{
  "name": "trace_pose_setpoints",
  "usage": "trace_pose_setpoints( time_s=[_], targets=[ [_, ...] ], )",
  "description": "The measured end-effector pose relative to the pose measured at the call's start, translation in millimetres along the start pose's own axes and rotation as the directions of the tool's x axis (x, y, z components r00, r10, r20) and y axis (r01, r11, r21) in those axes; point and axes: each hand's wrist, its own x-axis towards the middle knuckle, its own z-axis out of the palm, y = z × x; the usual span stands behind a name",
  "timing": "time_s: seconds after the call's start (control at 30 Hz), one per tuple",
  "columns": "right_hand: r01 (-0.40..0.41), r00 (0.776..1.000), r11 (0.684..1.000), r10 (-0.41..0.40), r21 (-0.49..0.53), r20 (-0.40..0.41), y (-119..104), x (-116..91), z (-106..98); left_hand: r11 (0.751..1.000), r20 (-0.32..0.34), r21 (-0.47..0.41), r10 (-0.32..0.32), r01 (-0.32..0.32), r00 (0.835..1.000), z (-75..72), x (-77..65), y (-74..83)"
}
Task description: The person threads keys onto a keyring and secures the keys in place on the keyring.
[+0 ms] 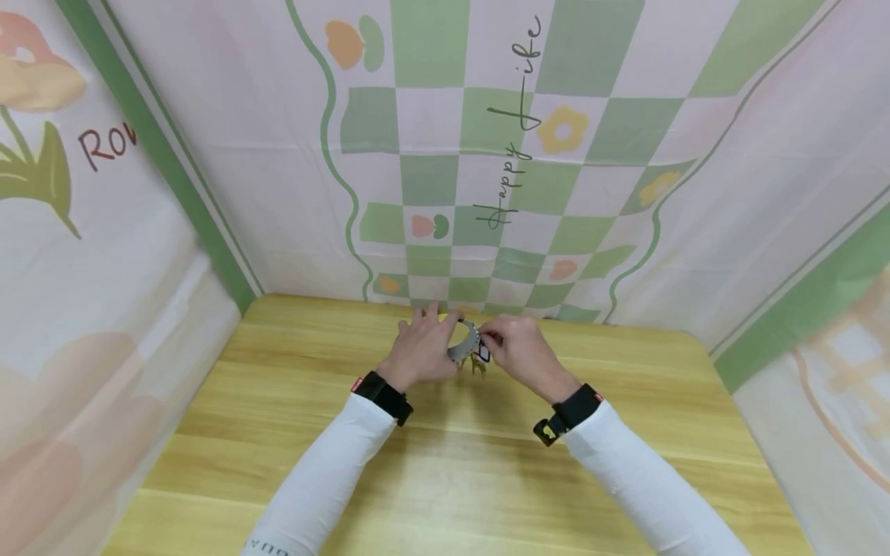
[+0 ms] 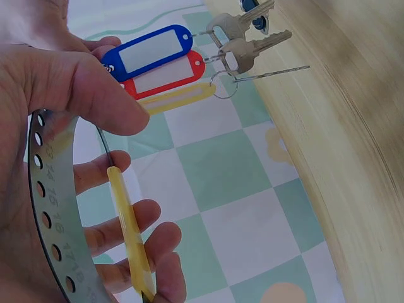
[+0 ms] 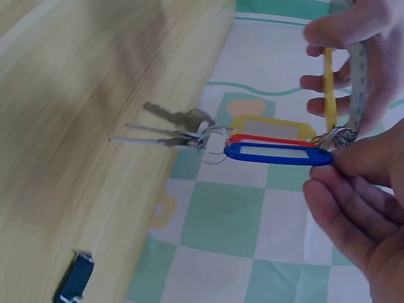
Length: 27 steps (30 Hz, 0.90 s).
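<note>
A curved grey band with a row of numbered holes (image 2: pixel 47 221) rests in my left hand (image 1: pixel 424 346), whose thumb and spread fingers grip it from both sides. A narrow yellow strip (image 2: pixel 128 227) stands beside the band, in front of the left fingers. My right hand (image 1: pixel 521 347) pinches small metal rings (image 3: pixel 341 135) at the band's edge. From these rings extend a blue key tag (image 3: pixel 278 153), a red key tag (image 2: pixel 165 74) and a yellow key tag (image 3: pixel 271 127). Keys (image 2: pixel 243 53) hang on split rings at the tags' far ends, over the table.
The wooden table (image 1: pixel 445 479) meets a patterned cloth wall (image 1: pixel 427 181) just behind the hands. More cloth hangs on the left (image 1: pixel 160 255) and right (image 1: pixel 786 154). A small dark object with metal ends (image 3: pixel 74 278) lies on the table near the right hand.
</note>
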Motion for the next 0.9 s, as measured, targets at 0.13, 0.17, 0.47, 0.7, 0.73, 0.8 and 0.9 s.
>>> trace_pose_setpoints(
  time_s=[0.13,0.17,0.47,0.7,0.73,0.8,0.9],
  targets=[
    [-0.148,0.989,0.985,0.145,0.094,0.042,-0.5,0.6,-2.3,1.000,-0.017,0.008,0.002,-0.002,1.000,0.1,-0.5,-0.4],
    [-0.187,0.982,0.974,0.181,0.126,0.054,-0.8,0.6,-3.1,1.000,-0.021,0.009,0.002,-0.002,1.000,0.2,-0.6,-0.4],
    [-0.403,0.914,0.830,0.385,0.386,0.127,-0.5,-2.5,-3.8,1.000,-0.041,0.007,-0.004,0.004,0.999,1.4,-1.9,-0.2],
    [-0.454,0.884,0.772,0.452,0.445,0.117,0.2,-4.2,1.2,1.000,-0.067,0.028,-0.010,0.012,0.998,3.9,-0.7,0.8],
    [-0.453,0.884,0.775,0.456,0.441,0.107,0.0,-4.5,2.1,1.000,-0.071,0.029,-0.010,0.012,0.997,4.0,-0.5,1.0],
    [-0.441,0.889,0.794,0.449,0.420,0.084,-0.5,-5.1,3.2,0.999,-0.075,0.031,-0.009,0.011,0.997,4.2,-0.3,1.3],
    [-0.394,0.912,0.846,0.408,0.358,0.040,-1.4,-5.4,4.7,0.999,-0.072,0.031,-0.007,0.010,0.997,4.0,-0.4,1.4]
  ],
)
